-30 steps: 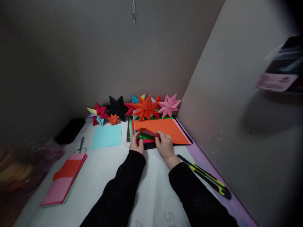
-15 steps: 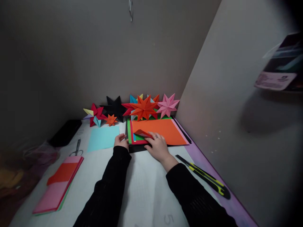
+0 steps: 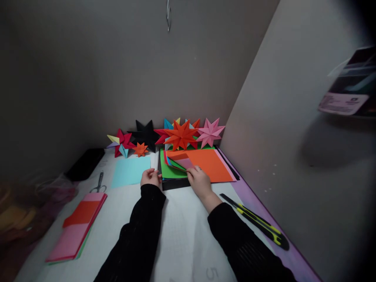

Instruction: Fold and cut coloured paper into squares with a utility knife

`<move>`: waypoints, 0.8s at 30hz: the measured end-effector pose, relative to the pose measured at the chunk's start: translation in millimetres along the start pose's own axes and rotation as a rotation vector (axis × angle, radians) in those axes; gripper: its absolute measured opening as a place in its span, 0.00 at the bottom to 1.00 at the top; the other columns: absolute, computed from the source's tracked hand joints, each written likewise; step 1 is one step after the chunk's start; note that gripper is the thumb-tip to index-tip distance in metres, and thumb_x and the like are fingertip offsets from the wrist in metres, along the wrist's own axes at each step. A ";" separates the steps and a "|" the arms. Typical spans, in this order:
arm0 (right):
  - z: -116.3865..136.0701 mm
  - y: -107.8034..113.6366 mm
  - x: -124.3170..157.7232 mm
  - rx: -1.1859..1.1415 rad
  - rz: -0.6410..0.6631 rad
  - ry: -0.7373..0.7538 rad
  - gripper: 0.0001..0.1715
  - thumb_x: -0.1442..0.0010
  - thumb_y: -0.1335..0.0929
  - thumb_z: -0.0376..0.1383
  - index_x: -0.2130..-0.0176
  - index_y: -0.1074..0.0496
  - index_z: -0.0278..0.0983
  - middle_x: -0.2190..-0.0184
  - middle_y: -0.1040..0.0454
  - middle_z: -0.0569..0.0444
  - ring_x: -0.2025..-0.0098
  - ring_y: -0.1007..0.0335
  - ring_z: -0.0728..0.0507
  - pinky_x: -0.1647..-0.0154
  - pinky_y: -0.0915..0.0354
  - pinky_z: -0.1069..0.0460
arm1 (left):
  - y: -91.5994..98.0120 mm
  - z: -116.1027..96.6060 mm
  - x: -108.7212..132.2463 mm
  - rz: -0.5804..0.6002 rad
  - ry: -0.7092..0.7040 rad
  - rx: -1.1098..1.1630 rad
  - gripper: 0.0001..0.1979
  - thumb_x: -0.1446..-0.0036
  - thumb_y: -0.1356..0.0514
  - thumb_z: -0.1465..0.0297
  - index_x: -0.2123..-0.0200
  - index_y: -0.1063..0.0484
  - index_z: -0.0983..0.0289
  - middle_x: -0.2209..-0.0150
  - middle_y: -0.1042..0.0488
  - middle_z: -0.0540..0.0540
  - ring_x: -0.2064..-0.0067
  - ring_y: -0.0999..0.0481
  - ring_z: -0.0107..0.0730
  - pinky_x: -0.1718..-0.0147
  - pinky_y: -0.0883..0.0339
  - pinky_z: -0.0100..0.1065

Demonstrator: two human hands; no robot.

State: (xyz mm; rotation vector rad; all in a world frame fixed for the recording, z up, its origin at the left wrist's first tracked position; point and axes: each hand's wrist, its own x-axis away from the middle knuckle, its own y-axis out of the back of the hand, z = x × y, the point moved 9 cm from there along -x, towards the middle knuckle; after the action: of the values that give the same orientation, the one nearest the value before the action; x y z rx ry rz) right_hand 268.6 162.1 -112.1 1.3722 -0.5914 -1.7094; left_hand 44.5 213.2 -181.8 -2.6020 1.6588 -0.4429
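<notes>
A stack of coloured paper, with an orange sheet [image 3: 216, 164] on top, lies on the white-covered table. My right hand [image 3: 200, 182] pinches the near-left corner of several upper paper sheets and holds it lifted and curled back. Pink shows on the underside of the fold. Below the curl, a green sheet [image 3: 170, 171] is exposed, with black sheets [image 3: 176, 184] at the bottom. My left hand [image 3: 151, 178] rests at the left edge of the stack, fingers loosely bent and apart, holding nothing visible. Beside it lies a light blue sheet [image 3: 131, 171].
Folded paper stars stand along the back wall, among them an orange star [image 3: 181, 135], a pink star [image 3: 210, 133] and a black star [image 3: 145, 135]. A utility knife [image 3: 258, 223] lies at right. On the left are scissors [image 3: 100, 184], folded papers [image 3: 78, 231] and a black flat object [image 3: 85, 163].
My right hand has moved slightly right and lifted more sheets by the corner, red and blue ones included. More of the green sheet shows. My left hand stays at the stack's edge.
</notes>
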 end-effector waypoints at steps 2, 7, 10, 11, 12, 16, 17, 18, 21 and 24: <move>4.1 -0.8 0.8 -0.023 0.023 0.048 0.12 0.42 0.37 0.31 0.62 0.26 0.40 0.63 0.28 0.51 0.62 0.33 0.44 0.65 0.39 0.53 | 0.4 0.4 -1.3 0.001 -0.032 -0.041 0.08 0.52 0.41 0.78 0.67 0.34 0.63 0.71 0.30 0.50 0.77 0.26 0.27 0.83 0.34 0.26; 7.4 -2.2 2.2 -0.043 0.053 0.086 0.13 0.44 0.38 0.29 0.63 0.27 0.40 0.61 0.28 0.50 0.59 0.33 0.42 0.60 0.37 0.51 | 1.1 -0.1 -2.5 0.007 -0.095 -0.109 0.09 0.55 0.38 0.75 0.68 0.32 0.63 0.74 0.32 0.48 0.81 0.29 0.25 0.85 0.35 0.26; 5.5 -2.1 0.8 -0.069 0.032 0.074 0.14 0.45 0.38 0.28 0.62 0.28 0.39 0.57 0.28 0.48 0.58 0.33 0.42 0.60 0.36 0.51 | -3.3 -4.3 2.0 0.032 -0.135 -0.078 0.10 0.54 0.39 0.76 0.66 0.34 0.63 0.71 0.29 0.50 0.80 0.28 0.25 0.84 0.34 0.26; 4.4 -2.3 0.2 -0.074 0.023 0.070 0.14 0.45 0.38 0.27 0.62 0.28 0.38 0.54 0.29 0.48 0.58 0.33 0.43 0.60 0.36 0.51 | -5.9 -6.1 4.3 0.046 -0.148 -0.060 0.10 0.53 0.41 0.76 0.65 0.34 0.62 0.69 0.28 0.51 0.78 0.26 0.25 0.82 0.32 0.26; 3.6 -2.7 -0.3 -0.074 0.017 0.070 0.14 0.46 0.38 0.26 0.63 0.28 0.38 0.52 0.30 0.48 0.58 0.32 0.43 0.61 0.36 0.51 | -9.0 -8.3 6.7 0.066 -0.165 -0.033 0.12 0.52 0.42 0.77 0.63 0.35 0.62 0.67 0.28 0.52 0.77 0.25 0.25 0.80 0.31 0.27; 3.8 -2.3 -0.9 -0.082 -0.020 0.113 0.17 0.46 0.39 0.25 0.66 0.25 0.41 0.47 0.33 0.52 0.57 0.32 0.44 0.59 0.35 0.50 | -22.0 -16.8 15.0 0.192 -0.237 0.186 0.17 0.52 0.43 0.75 0.57 0.40 0.60 0.60 0.28 0.54 0.71 0.22 0.27 0.74 0.29 0.29; 4.3 -1.5 -0.6 -0.093 -0.030 0.122 0.18 0.46 0.39 0.25 0.65 0.25 0.42 0.48 0.32 0.52 0.56 0.32 0.43 0.57 0.36 0.50 | -24.1 -17.5 15.8 0.222 -0.240 0.239 0.18 0.53 0.42 0.74 0.57 0.40 0.59 0.59 0.28 0.54 0.71 0.22 0.28 0.73 0.29 0.30; 5.0 -0.9 -0.2 -0.107 -0.036 0.128 0.19 0.45 0.39 0.25 0.63 0.24 0.42 0.48 0.32 0.51 0.54 0.33 0.43 0.56 0.36 0.50 | -25.6 -17.4 16.0 0.247 -0.234 0.277 0.19 0.53 0.41 0.74 0.57 0.41 0.59 0.57 0.28 0.55 0.70 0.22 0.29 0.72 0.29 0.31; 8.4 -1.2 0.8 -0.128 -0.017 0.132 0.15 0.44 0.36 0.30 0.59 0.25 0.42 0.48 0.32 0.51 0.53 0.34 0.42 0.54 0.36 0.49 | -27.7 -15.1 15.1 0.291 -0.196 0.326 0.21 0.56 0.40 0.74 0.57 0.42 0.58 0.54 0.30 0.56 0.68 0.21 0.32 0.70 0.29 0.33; 10.3 -2.6 0.2 -0.095 0.011 0.103 0.11 0.43 0.34 0.37 0.60 0.25 0.42 0.50 0.31 0.50 0.54 0.34 0.41 0.55 0.37 0.48 | -30.5 -15.3 15.7 0.330 -0.169 0.371 0.22 0.57 0.40 0.74 0.56 0.41 0.58 0.53 0.31 0.57 0.65 0.21 0.34 0.68 0.29 0.34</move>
State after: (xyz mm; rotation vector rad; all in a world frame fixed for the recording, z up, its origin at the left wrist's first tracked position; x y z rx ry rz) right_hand 258.0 161.9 -111.2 1.3772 -0.4534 -1.6262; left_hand 73.9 214.4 -158.3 -2.0027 1.7123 -0.4473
